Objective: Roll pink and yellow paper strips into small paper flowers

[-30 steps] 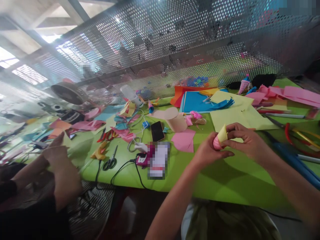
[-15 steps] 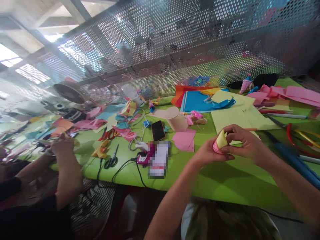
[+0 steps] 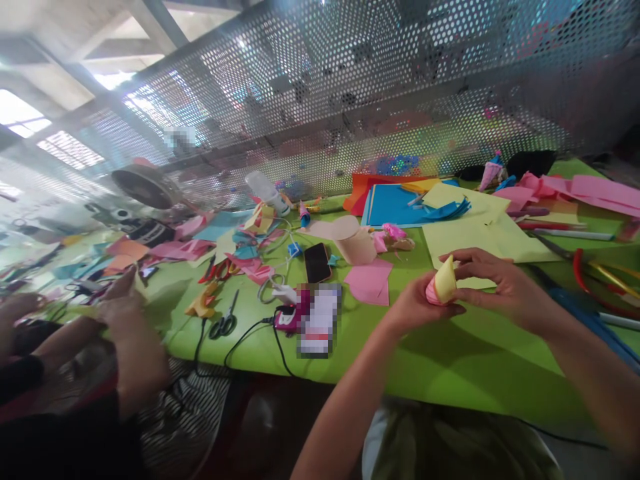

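Over the green table [image 3: 450, 360] both my hands hold a small paper piece [image 3: 442, 287], pale yellow wrapped round a pink ribbed part. My left hand [image 3: 416, 308] grips it from below with the thumb under it. My right hand [image 3: 493, 283] pinches the yellow paper at its upper right. A sheet of yellow paper [image 3: 480, 233] lies just behind my hands, and a pink paper scrap [image 3: 369, 280] lies to the left of them.
A phone [image 3: 317, 262], scissors [image 3: 223, 321], cables, a pink device [image 3: 289, 317] and paper scraps litter the left of the table. Blue and orange sheets [image 3: 395, 200] lie at the back. Pens and red hoops [image 3: 595, 273] lie right. Another person's hands [image 3: 120, 313] work at far left. A perforated metal screen [image 3: 350, 100] stands behind.
My hands have turned the paper piece a little, the yellow tip now stands more upright. The other person's hands at far left have shifted.
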